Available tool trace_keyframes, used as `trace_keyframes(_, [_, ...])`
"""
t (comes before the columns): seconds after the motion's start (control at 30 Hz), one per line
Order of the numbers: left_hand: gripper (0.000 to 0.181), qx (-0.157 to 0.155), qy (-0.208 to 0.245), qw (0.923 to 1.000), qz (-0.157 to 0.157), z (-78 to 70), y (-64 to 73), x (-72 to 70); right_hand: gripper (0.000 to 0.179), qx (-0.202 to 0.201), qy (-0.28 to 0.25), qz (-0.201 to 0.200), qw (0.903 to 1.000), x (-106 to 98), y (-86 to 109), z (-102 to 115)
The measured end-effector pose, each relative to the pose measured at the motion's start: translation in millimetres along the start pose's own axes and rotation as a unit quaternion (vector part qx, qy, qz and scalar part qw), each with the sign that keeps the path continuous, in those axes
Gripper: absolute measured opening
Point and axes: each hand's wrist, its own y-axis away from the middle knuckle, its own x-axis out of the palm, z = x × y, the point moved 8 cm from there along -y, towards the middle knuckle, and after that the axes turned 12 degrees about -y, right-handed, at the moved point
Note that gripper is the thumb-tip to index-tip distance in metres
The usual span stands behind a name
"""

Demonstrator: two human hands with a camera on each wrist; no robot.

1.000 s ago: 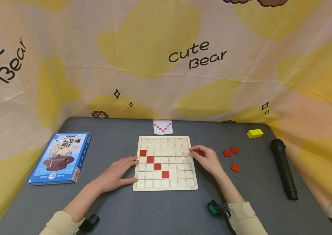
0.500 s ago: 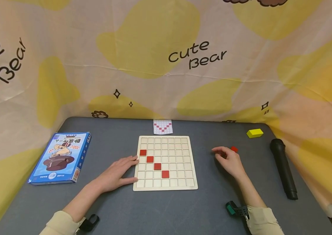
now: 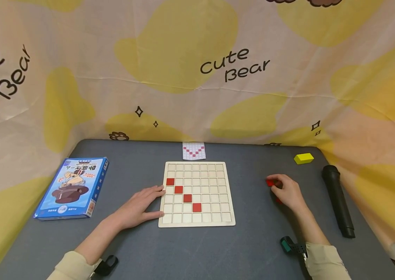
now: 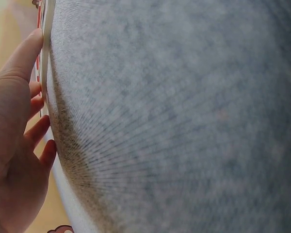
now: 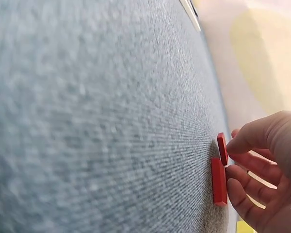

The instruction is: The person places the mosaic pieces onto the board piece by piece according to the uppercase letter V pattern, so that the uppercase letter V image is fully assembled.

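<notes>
My right hand [image 3: 287, 191] pinches a small square red tile [image 3: 270, 182] between thumb and fingers, low over the table right of the board. In the right wrist view this red tile [image 5: 222, 147] stands slightly tilted at the thumb tip. A second red tile [image 5: 219, 182] lies flat beside it, mostly covered by the hand in the head view. Fingers and thumb of my left hand [image 3: 141, 208] are spread and rest against the left edge of a cream grid board [image 3: 215, 222]. Several red tiles [image 3: 187, 198] form a descending diagonal in the board's cells.
A pattern card [image 3: 193, 151] with a pink V lies behind the board. On the left is a blue game box [image 3: 71, 188]. A yellow block [image 3: 303, 158] and a black microphone [image 3: 338, 202] lie at the right. Patterned cloth [image 3: 169, 77] hangs behind the grey table [image 3: 197, 252].
My right hand has moved from the board's right edge rightward to the loose red tiles and taken one between its fingers. My left hand stays at the board's left edge.
</notes>
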Motion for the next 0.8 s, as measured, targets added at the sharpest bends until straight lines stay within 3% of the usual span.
trace_keyframes(0.8, [0.072, 0.001, 0.003, 1.0, -0.003, 1.2, 0.0, 0.1, 0.031, 0.053, 0.026, 0.014, 0.9981, 4.3, -4.4, -11.4])
